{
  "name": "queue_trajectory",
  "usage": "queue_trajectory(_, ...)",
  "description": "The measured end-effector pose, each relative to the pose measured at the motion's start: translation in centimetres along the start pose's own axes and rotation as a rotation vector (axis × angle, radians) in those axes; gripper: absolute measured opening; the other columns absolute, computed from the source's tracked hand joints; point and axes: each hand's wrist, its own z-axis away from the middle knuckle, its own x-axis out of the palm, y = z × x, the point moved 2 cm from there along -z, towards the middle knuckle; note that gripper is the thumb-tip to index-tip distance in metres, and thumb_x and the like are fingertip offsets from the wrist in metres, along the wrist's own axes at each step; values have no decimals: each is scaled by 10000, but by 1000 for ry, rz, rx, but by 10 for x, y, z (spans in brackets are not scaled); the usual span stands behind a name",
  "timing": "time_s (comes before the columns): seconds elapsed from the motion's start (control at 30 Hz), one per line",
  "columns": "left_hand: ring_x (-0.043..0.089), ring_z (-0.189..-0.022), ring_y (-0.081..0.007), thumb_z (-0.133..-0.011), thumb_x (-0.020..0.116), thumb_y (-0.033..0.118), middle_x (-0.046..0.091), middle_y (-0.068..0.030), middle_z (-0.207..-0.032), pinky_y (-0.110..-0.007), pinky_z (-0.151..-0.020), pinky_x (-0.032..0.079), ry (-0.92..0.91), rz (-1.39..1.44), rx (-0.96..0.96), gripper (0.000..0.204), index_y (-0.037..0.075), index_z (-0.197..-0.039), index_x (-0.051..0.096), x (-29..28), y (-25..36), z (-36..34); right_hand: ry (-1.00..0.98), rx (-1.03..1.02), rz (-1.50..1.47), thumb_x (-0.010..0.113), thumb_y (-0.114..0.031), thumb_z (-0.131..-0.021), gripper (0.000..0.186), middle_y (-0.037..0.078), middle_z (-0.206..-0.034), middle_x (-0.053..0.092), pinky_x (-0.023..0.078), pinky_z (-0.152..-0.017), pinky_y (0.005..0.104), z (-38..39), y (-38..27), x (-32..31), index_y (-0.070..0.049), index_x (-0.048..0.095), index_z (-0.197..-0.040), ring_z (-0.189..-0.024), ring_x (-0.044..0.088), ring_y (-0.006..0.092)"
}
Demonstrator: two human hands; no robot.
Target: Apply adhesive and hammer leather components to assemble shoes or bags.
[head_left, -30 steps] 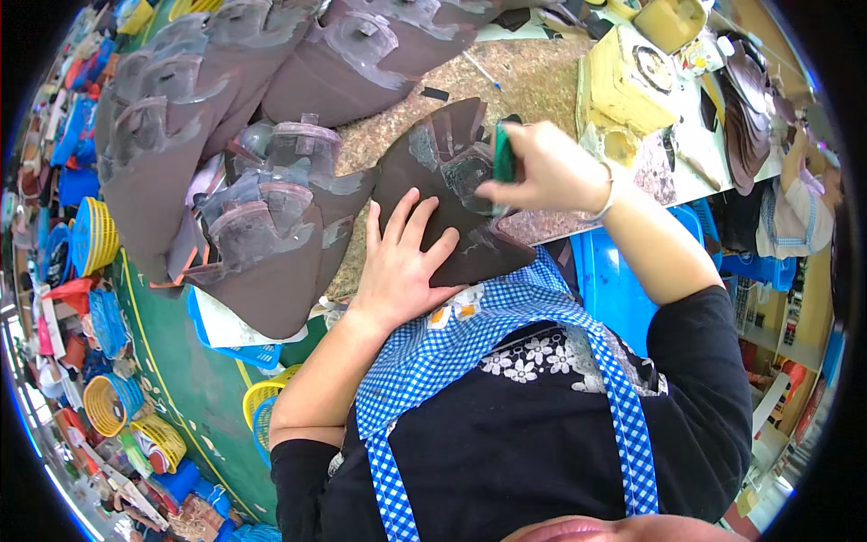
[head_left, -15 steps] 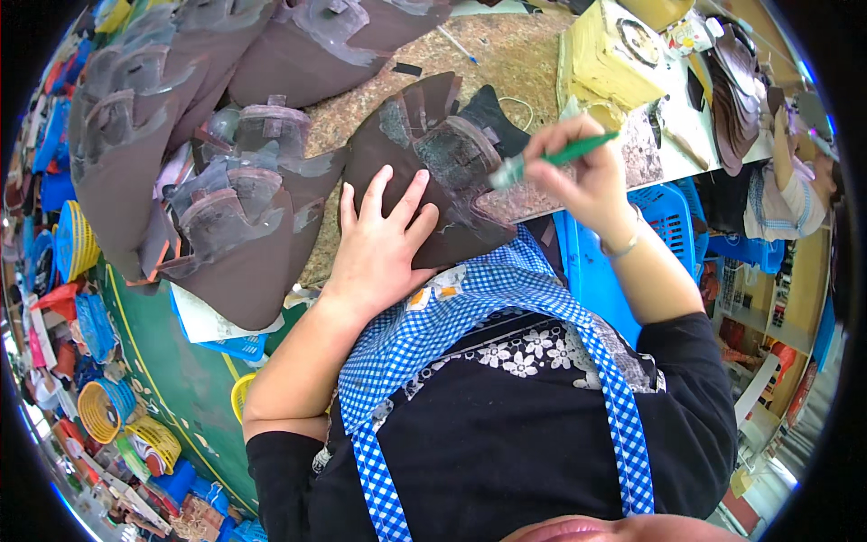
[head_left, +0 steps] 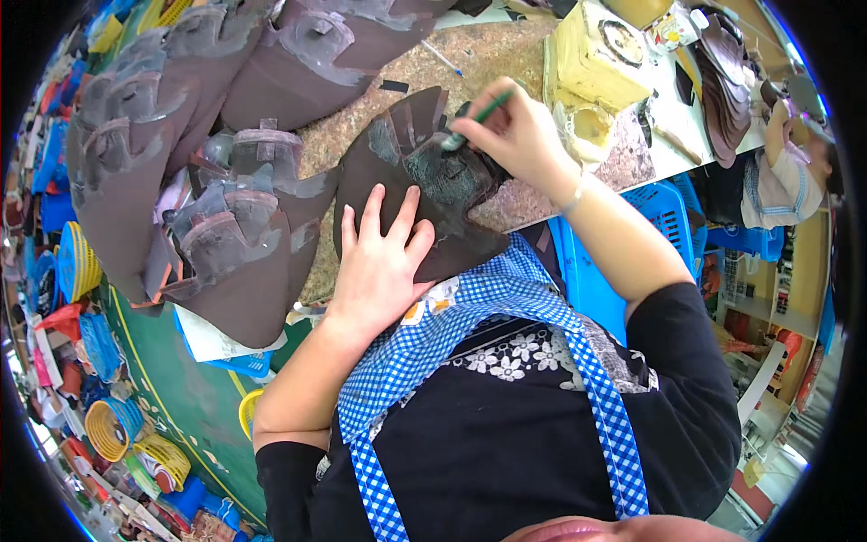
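Observation:
My left hand (head_left: 382,260) lies with fingers spread on a dark brown cut piece (head_left: 366,154) on the speckled worktop (head_left: 316,266). My right hand (head_left: 510,131) grips a green-handled brush (head_left: 491,107), its pale tip low over a dark, shiny patch (head_left: 447,181) on the piece's upper right part. Left of it lie overlapping stacks of similar brown pieces (head_left: 230,294) with grey smeared areas. A thin white stick (head_left: 441,54) lies above the piece.
A yellow container (head_left: 596,54) and a crusted cup (head_left: 589,135) stand at back right, near stacked brown pieces (head_left: 727,99). A blue crate (head_left: 591,262) sits below the worktop. Another person (head_left: 777,194) is at far right. Baskets (head_left: 113,425) crowd the far left.
My right hand has swung up and left from the piece's right side, the brush now near its upper part. The patch there looks darker and shinier. My left hand still rests on the piece.

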Motion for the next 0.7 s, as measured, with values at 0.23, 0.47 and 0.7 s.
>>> queue_trajectory(0.23,316,-1345,-459,-639,826,367,374,-139,-1486,-673,-1031,313,-16,-14,16,664,102,-1183,554,0,-2,0,53,18,-197,812,-255,-780,341,16,-616,587,460,-525,264,2,38,-6,-48,558,-874,-541,561,103)
queue_trajectory(0.47,325,-1339,-465,-666,812,319,384,-161,-1477,-671,-1016,332,-24,10,2,639,84,-1195,543,-9,-4,3,73,-107,-292,683,-59,-828,153,22,-723,595,442,-594,249,61,4,-50,-66,531,-847,-664,560,91)
queue_trajectory(0.7,594,-1047,-448,-938,491,67,611,-266,-1150,-443,-877,499,424,677,-257,368,22,-1302,468,-52,-26,-2,-576,-457,734,705,-99,-614,446,88,-783,631,503,-697,397,70,-32,-25,-82,659,-1057,-754,628,296)
